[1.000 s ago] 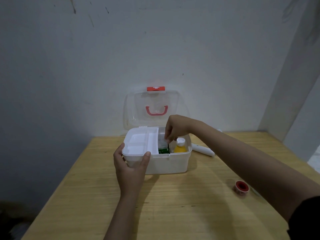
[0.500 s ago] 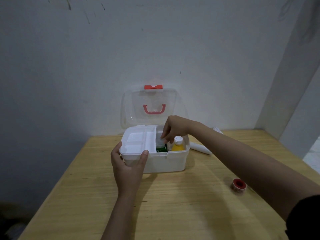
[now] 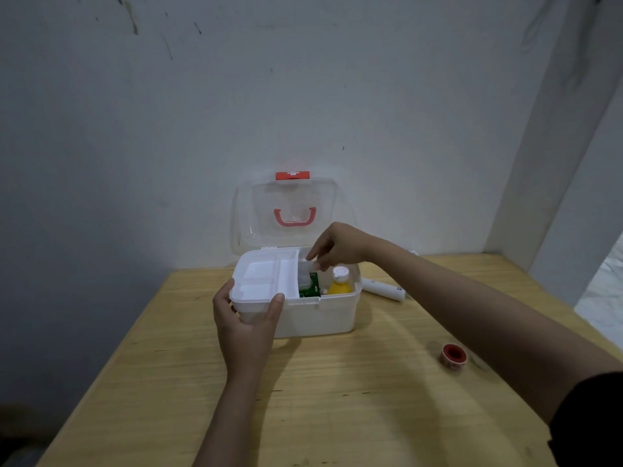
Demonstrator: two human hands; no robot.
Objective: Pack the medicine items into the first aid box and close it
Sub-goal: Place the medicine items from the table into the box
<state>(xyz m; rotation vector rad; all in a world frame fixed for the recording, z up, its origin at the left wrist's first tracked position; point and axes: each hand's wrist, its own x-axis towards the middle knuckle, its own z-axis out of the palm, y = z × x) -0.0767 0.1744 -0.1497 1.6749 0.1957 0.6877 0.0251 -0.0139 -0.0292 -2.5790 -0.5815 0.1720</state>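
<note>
1. Clear plastic is what my right hand (image 3: 332, 246) has between its fingertips: a small see-through case (image 3: 306, 273), pinched at its top edge as it goes down into the open right half of the first aid box (image 3: 317, 315).
2. To seat it well, I judge I should keep it upright and slide it straight down along the inner tray's (image 3: 266, 274) right wall, then let go only once it rests on something firm.
3. Just right of the case stands a green packet (image 3: 313, 288), and beyond that a yellow bottle (image 3: 339, 281) with a white cap; the case is touching or nearly touching the packet, so I must not wedge or tip either.
4. My left hand (image 3: 247, 323) grips the box's front left corner, thumb on the rim, steadying it.
5. Behind, the transparent lid (image 3: 286, 210) stands open with its red handle and latch.
6. Still outside on the wooden table (image 3: 337, 399): a white tube-like item (image 3: 382, 288) just right of the box, and a red-cored tape roll (image 3: 454, 355) well apart, nearer me.
</note>
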